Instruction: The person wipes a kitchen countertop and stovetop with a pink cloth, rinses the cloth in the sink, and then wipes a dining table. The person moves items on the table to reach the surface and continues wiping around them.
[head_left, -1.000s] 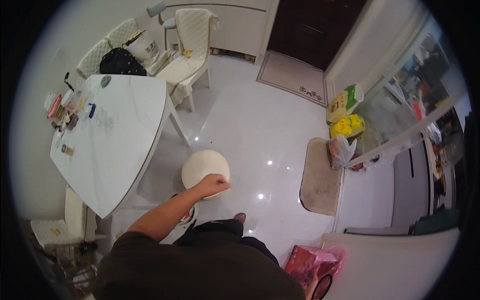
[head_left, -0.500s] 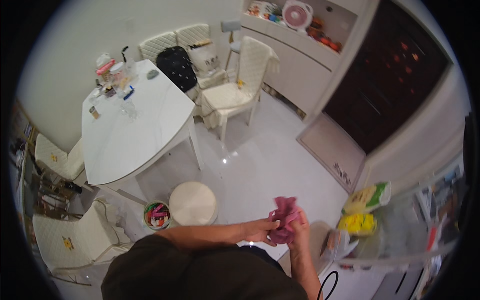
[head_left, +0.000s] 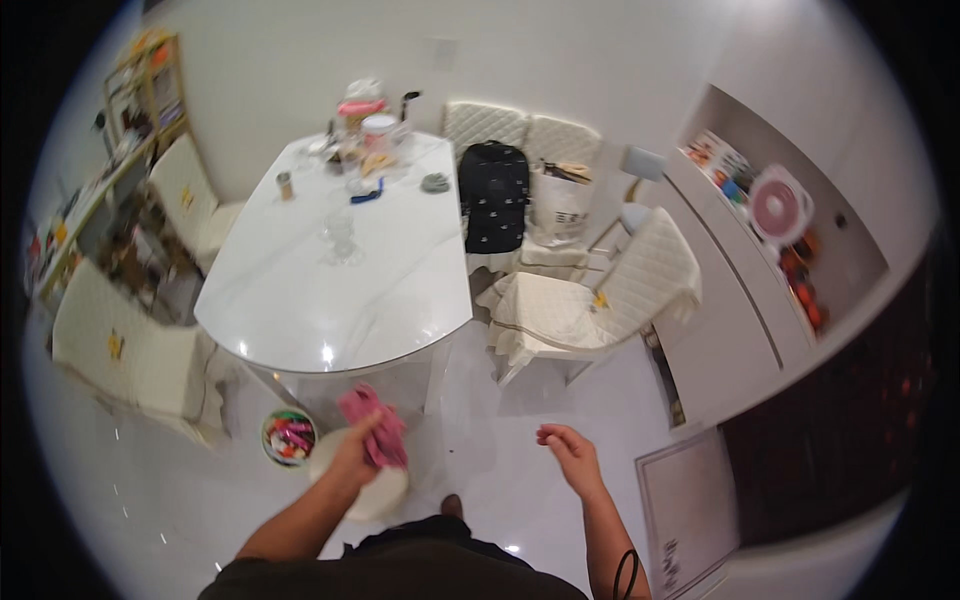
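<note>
My left hand [head_left: 353, 458] is closed on a crumpled pink cloth [head_left: 388, 440]. It holds the cloth up in front of me, above a round cream stool [head_left: 380, 497] that is partly covered by hand and cloth. Off to the right, apart from the cloth, my right hand [head_left: 572, 458] hangs in the air over the floor. Its fingers are loosely bent with nothing visible in them. Just left of the stool stands a round bin [head_left: 266, 447] filled with colourful odds and ends.
Ahead is a white marble-look table [head_left: 290, 300] bearing jars, a small cup and clear plastic pieces. Cream padded chairs [head_left: 540, 305] surround it, one holding a black backpack [head_left: 493, 195]. To the right are a cabinet [head_left: 720, 310], a doormat [head_left: 690, 510] and a dark door [head_left: 850, 470].
My right hand has let go of the pink cloth and moved apart. The left hand has carried the cloth leftward over the stool. The view has swung left toward the table.
</note>
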